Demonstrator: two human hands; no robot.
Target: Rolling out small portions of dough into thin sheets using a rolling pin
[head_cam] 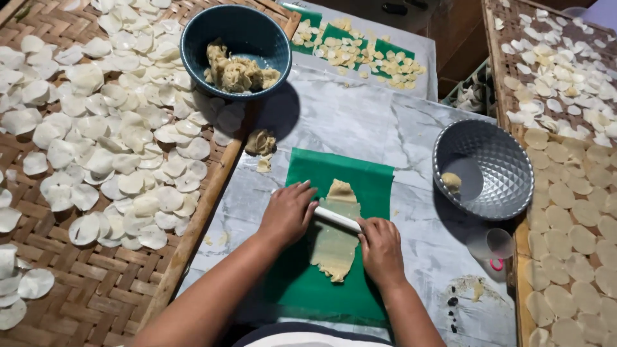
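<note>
Head view looks straight down, so both forearms are cut off at the bottom edge and a bit of white cloth pokes in there too; left hand (287,213) lies palm-down on one end of a thin white roller (336,219), fingers spread flat over it; right hand (380,249) presses on the other end, fingers together and curled a little; most of the roller is hidden under the palms, only the middle stretch shows. It sits across a long strip of pale dough (337,234), thin and ragged at the near end, thicker at the far end, on a green plastic sheet (307,283) over the marble-look table (360,122). Just right, a silver faceted bowl (508,160) holds one small dough lump; a clear little cup beside it is hard to make out. Left side, a woven bamboo tray (96,289) is covered in thin white rounds (128,128); another tray on the right runs out of frame. Further back, a dark blue bowl (193,45) has a heap of dough; behind it more green sheets with small pale pieces.
</note>
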